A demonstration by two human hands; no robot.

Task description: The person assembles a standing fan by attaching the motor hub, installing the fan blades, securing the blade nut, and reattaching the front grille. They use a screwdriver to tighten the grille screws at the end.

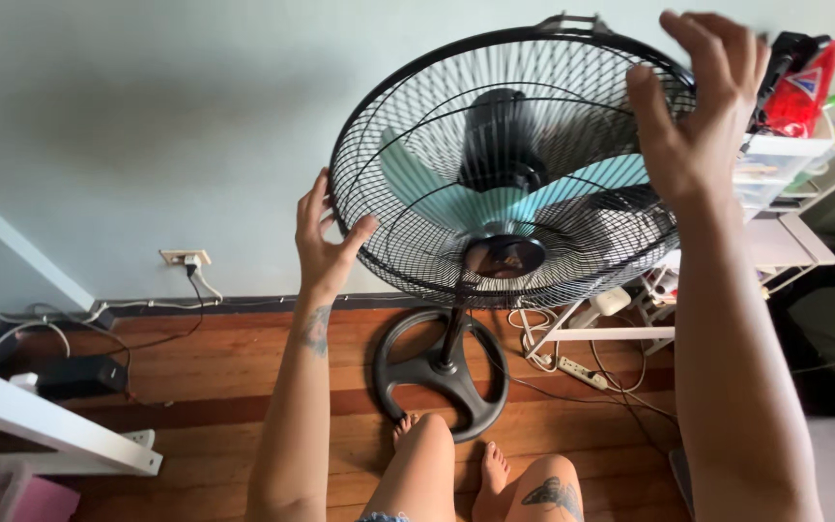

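Black wire fan guard (572, 164) on the floor stand before my knees; I'm bracing its rim with left hand (326, 237) and right hand (698, 106), fingers spread wide, pressing evenly on opposite sides

A pale, grey-green wall (147, 116) fills the view from nine to twelve o'clock ahead of me, soft daylight across it. Low at nine o'clock a wall socket (185, 257) holds a plug, and cables (70, 314) trail along the dark skirting (244, 304). Under me runs a reddish wooden plank floor (224, 387). At three o'clock stands a white shelf unit (785, 232) with clear drawers; at eight o'clock, a white board (50, 425).
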